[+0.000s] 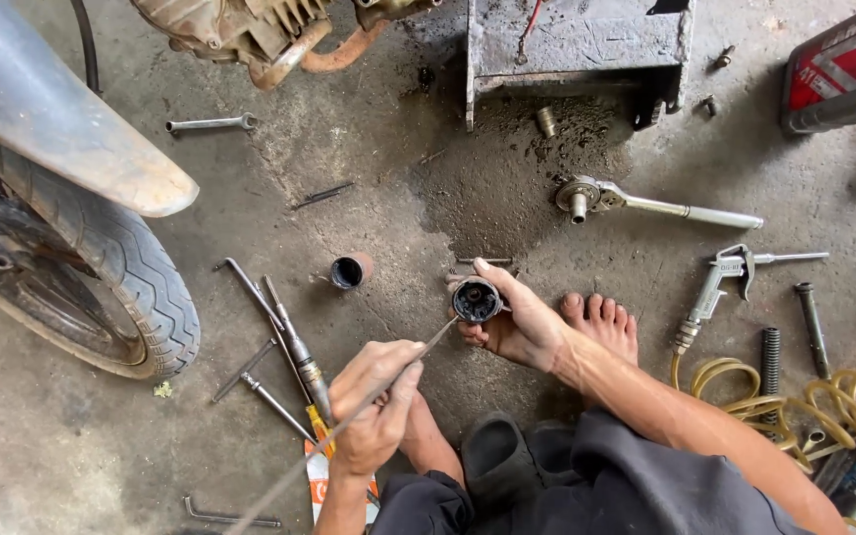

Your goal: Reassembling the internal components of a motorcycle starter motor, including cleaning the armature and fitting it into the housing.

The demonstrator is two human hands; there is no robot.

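Gripping a small greasy round part (476, 299) low over the concrete floor (369, 178), your right hand (519, 319) is wrapped around its side, fingers closed on it and its dark open end turned up toward you. The part sits near the middle of the view, just ahead of your bare foot (601, 322). Your left hand (376, 404) is pinched shut on a long thin metal rod (378, 396), whose tip reaches the rim of the part; the rod's other end runs down past your wrist to the bottom edge.

Just left of the part a short dark-mouthed cylinder (352, 269) lies on the floor. Beside your left hand lie several long tools (284, 332) and a screwdriver (311, 381) with a yellow-orange grip. A ratchet wrench (646, 203) lies above and right of the part, on the edge of a dark oily stain. Further right you have an air blow gun (715, 287) joined to a coiled yellow hose (804, 401). A spanner (210, 123) rests well up to the left, near the motorcycle's engine (250, 28). The rear tyre (121, 267) and its mudguard (42, 109) fill the left side. A grey metal stand (577, 45) sits at the top, with a red and grey container (844, 69) in the upper right corner.
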